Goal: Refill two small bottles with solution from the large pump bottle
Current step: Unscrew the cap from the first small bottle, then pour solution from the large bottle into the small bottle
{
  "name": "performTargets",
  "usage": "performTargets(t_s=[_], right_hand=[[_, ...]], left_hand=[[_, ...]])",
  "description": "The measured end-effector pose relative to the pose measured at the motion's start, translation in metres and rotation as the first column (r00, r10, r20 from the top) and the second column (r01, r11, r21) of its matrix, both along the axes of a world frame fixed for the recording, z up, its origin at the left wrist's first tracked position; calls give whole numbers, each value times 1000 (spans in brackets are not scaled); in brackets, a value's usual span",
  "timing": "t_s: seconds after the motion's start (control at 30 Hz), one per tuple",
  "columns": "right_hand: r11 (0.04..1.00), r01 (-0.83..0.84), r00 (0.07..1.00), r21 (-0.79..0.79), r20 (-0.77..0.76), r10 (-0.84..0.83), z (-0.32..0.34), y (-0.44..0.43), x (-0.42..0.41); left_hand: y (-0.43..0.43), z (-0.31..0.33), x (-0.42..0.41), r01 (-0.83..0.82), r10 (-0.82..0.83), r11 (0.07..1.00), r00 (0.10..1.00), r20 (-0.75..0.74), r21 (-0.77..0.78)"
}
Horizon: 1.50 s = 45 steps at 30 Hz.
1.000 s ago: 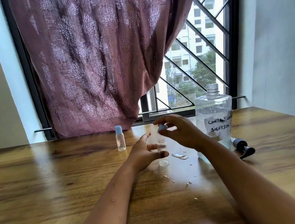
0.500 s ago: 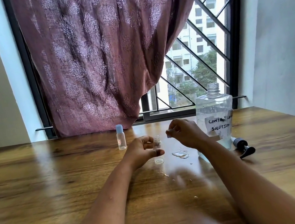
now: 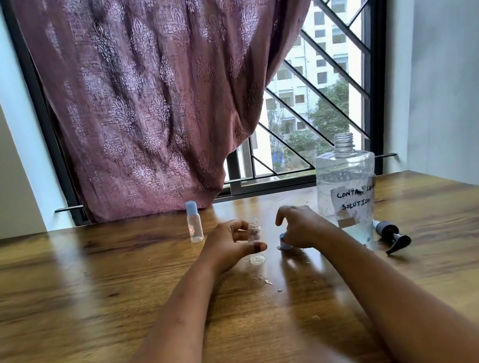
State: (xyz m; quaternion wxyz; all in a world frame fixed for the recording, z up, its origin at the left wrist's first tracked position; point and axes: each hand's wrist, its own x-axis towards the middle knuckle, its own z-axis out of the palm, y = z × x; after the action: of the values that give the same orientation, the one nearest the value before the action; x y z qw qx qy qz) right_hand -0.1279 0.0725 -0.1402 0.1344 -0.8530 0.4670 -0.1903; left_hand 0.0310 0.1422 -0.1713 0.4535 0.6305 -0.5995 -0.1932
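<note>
A small clear bottle (image 3: pixel 254 230) stands uncapped on the wooden table (image 3: pixel 93 300), with my left hand (image 3: pixel 229 243) curled around it, fingers and thumb on its sides. My right hand (image 3: pixel 301 226) is down at the table just right of it, fingers on a blue cap (image 3: pixel 284 242) that rests on the wood. A second small bottle (image 3: pixel 194 221) with a blue cap stands further back to the left. The large clear bottle (image 3: pixel 348 191), labelled contact lens solution, stands open at the right. Its black pump head (image 3: pixel 392 235) lies on the table beside it.
A small clear round lid (image 3: pixel 257 259) lies on the table just in front of the open small bottle. Spilled drops (image 3: pixel 264 281) dot the wood nearer me. A maroon curtain (image 3: pixel 155 100) and a barred window are behind the table.
My right hand has come down from above the small bottle, carrying the blue cap to the table at the bottle's right. My left hand has stayed at the bottle.
</note>
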Motion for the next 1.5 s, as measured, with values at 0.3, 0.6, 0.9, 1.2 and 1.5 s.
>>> performTargets(t_s=[0.3,0.6,0.9,1.2,1.5], right_hand=[[975,94,869,-203,494,19,15,21,-8],[673,618,569,-406,822,-28,25,38,-68],[948,310,656,-75,738,-156,9,19,-66],[852,314,810,-418,586,-11,6,8,-48],[726,192,970,-660,241,-38,-10,9,-44]], left_hand=[[-3,-3,-10,17,-17,1000,999,52,-2],[1,-1,-21,40,-25,996,982,189,-75],[1,-3,-22,13,8,997,966,257,-82],[-5,-7,-17,-9,38,995,956,291,-99],[-4,-6,-18,-15,40,995,962,269,-95]])
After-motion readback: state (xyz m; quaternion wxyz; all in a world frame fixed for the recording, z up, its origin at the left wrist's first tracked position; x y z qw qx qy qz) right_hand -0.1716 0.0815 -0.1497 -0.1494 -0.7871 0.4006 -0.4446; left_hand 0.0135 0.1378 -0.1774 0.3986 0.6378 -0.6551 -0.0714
